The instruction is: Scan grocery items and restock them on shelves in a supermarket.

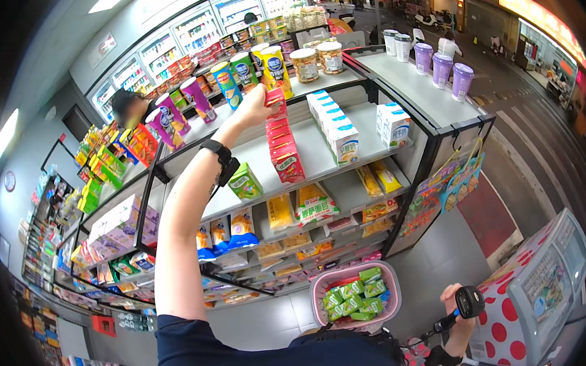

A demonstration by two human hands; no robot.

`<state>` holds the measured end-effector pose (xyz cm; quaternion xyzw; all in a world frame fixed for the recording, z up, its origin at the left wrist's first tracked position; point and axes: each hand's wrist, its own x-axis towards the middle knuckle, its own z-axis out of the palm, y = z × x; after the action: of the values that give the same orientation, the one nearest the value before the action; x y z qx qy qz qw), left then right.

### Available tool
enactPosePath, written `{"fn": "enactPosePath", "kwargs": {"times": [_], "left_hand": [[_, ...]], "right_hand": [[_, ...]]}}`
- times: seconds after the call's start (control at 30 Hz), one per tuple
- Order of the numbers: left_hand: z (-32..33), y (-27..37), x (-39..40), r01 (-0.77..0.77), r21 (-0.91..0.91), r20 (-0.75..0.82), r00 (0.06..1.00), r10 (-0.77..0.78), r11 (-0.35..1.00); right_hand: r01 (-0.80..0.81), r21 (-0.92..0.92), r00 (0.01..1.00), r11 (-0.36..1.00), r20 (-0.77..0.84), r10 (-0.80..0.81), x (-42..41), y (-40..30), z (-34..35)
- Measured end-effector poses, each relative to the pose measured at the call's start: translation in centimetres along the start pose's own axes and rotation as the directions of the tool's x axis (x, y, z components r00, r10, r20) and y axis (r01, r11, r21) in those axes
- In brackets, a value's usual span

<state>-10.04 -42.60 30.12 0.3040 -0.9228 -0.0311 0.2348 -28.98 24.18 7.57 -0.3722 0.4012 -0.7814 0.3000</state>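
My left hand [253, 107] reaches up over the shelf and grips a red drink carton [275, 100] at the back end of a row of red cartons [287, 161]. A green carton [245, 181] stands left of that row, and white-and-blue milk cartons [344, 145] stand to its right. Low at the right, my right hand [456, 303] is closed around the handle of a black barcode scanner [469, 302]. Between me and the shelf, a pink plastic basket [398, 297] holds several green cartons [351, 289].
Chip canisters [275, 67] and snack jars [330, 57] line the shelf top. Purple cups [442, 67] stand on the right counter. Bagged bread [316, 201] lies below. A polka-dot freezer [508, 316] stands right. Another person [132, 107] is beyond the shelf, left.
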Motion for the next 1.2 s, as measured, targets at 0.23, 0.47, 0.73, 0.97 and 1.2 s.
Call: {"fn": "enactPosePath", "kwargs": {"times": [0.23,0.47,0.73,0.97,1.2], "left_hand": [[3.8,-4.1,1.9,-0.002,-0.054,0.102,0.995,0.008,0.999],[3.8,-3.8,2.5,0.197,-0.349,0.541,0.841,0.025,0.916],[6.3,-6.3,3.7,0.337,-0.35,0.671,0.741,-0.016,0.874],[6.3,-6.4,3.7,0.322,-0.32,0.683,0.731,-0.019,0.891],[6.7,-6.6,4.8,0.158,-0.218,0.694,0.719,0.039,0.963]], "right_hand": [[-0.036,0.046,0.989,0.998,-0.141,0.042,-5.0,0.7,-2.8],[-0.016,0.072,0.968,0.997,-0.247,0.034,-7.1,2.0,-3.6],[-0.024,0.164,0.929,0.986,-0.36,0.083,-7.9,3.6,-3.4],[-0.108,0.251,0.907,0.962,-0.372,0.199,-9.0,5.0,-4.4],[-0.101,0.277,0.917,0.956,-0.347,0.197,-7.9,5.8,-4.3]]}}
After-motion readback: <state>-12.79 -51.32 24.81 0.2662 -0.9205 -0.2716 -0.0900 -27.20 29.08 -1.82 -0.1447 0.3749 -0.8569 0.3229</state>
